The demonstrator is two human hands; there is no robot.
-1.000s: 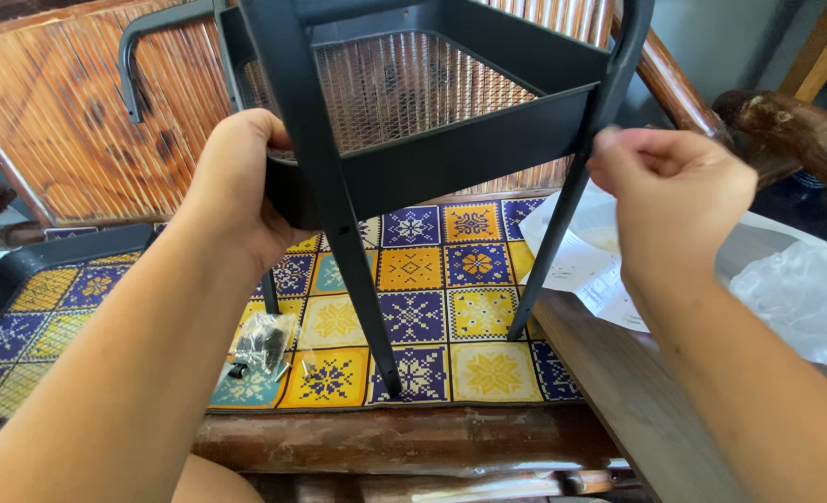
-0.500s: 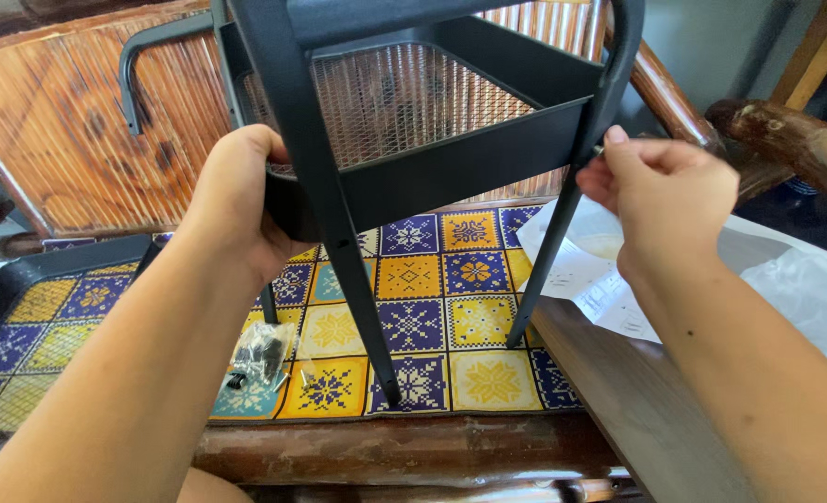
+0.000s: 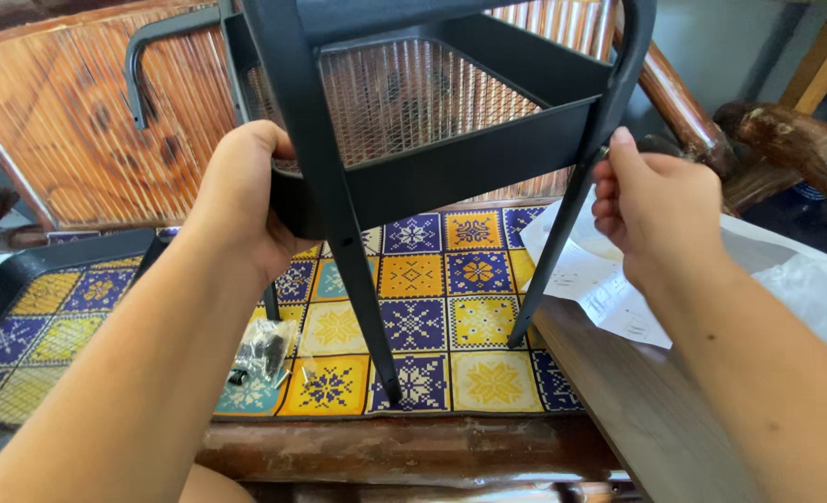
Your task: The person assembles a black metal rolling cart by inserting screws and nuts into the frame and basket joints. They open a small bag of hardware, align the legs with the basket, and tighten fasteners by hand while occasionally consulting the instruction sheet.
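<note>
A black metal cart frame (image 3: 469, 168) with a mesh shelf (image 3: 404, 93) stands on a patterned tile mat (image 3: 413, 317), its thin legs reaching down to the mat. My left hand (image 3: 241, 200) grips the left corner of the shelf rim. My right hand (image 3: 656, 210) pinches something small against the right leg (image 3: 562, 242) where it meets the rim; what sits between the fingertips is hidden.
A clear bag of small dark screws (image 3: 259, 354) lies on the mat near the left leg. A paper instruction sheet (image 3: 590, 270) and clear plastic wrap (image 3: 819, 298) rest on a wooden board at right. A black tray (image 3: 22, 270) lies at left. Bamboo panels stand behind.
My right hand has moved left and closed in on the right leg's joint. The left hand keeps its grip on the shelf corner.
</note>
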